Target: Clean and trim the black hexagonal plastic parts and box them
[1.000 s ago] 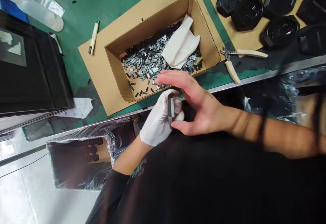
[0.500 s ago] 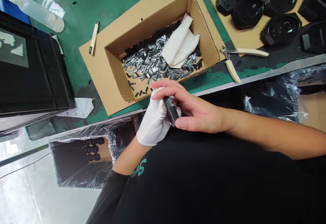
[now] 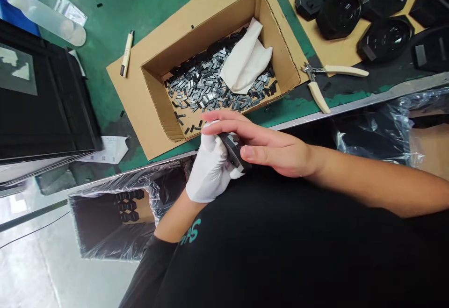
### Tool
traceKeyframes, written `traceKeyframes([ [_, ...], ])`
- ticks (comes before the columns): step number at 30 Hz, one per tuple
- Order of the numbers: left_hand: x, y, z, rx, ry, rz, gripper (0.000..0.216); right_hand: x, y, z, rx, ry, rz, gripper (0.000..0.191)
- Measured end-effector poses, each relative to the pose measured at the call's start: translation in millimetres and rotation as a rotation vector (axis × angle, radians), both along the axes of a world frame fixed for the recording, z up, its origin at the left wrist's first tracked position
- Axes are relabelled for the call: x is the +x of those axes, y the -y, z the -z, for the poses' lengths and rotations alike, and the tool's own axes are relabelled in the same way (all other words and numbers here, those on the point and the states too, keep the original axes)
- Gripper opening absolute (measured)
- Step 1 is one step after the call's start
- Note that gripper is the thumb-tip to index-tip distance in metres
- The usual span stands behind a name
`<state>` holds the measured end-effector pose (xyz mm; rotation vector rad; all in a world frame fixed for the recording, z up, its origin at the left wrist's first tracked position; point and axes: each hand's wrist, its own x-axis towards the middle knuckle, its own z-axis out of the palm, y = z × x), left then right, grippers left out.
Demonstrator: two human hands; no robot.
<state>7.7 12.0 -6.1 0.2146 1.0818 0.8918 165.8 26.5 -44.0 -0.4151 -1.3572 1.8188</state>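
Observation:
My left hand, in a white glove, is closed around a small dark grey plastic part just in front of my chest. My bare right hand lies over the same part, thumb and fingers pinching it from the right. Both hands hover at the near edge of the green table. Right behind them stands an open cardboard box with several small grey metal clips and a white cloth inside.
Cream-handled pliers lie right of the box. Several black moulded housings sit on cardboard at the far right. A pen, a clear bottle and black trays are at the left. Plastic-wrapped bins hang below the table edge.
My right hand, fingers spread a second ago, has come down and closed over the dark part in my left hand. The part has tilted from upright to slanted.

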Motion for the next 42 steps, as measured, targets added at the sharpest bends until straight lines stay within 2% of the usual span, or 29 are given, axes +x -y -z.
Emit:
traceKeyframes([
  [3, -1.0, 0.5, -1.8, 0.004, 0.030, -0.033, 0.039, -3.0, -0.2, 1.1, -0.029, -0.028, 0.018, 0.048],
  [8, -7.2, 4.0, 4.4, 0.027, -0.018, 0.006, 0.061, -6.1, -3.2, 5.7, -0.021, -0.012, 0.022, 0.050],
  [12, -6.5, 2.9, 6.3, 0.050, -0.059, 0.018, 0.058, -5.7, -4.4, 9.8, -0.002, 0.010, 0.007, 0.065],
  [16, -4.3, 0.8, 6.7, 0.081, 0.000, 0.012, 0.064, -5.2, -3.3, 8.6, -0.053, 0.026, -0.022, 0.082],
  [23, -8.4, 2.7, 10.8, 0.107, 0.031, 0.031, 0.053, -6.7, -3.6, 7.2, -0.083, 0.001, -0.017, 0.086],
  [25, -11.8, 5.1, 14.5, 0.145, 0.007, 0.030, 0.051, -4.2, -4.1, 6.8, -0.013, 0.023, -0.022, 0.084],
  [28, -18.4, 9.4, 20.6, 0.262, -0.038, 0.046, 0.041, 1.1, -3.6, 4.5, 0.172, 0.109, 0.008, 0.083],
  [33, -27.9, 13.6, 19.8, 0.403, -0.207, -0.025, 0.037, 2.9, 2.1, 3.7, 0.523, 0.240, 0.196, 0.087],
  [37, -33.1, 14.1, 16.2, 0.493, -0.301, -0.056, 0.038, 0.0, 7.3, 10.0, 0.679, 0.287, 0.332, 0.085],
  [42, -44.2, 14.8, 24.7, 0.715, -0.356, -0.057, 0.028, 0.1, 10.1, 16.6, 0.827, 0.335, 0.425, 0.075],
])
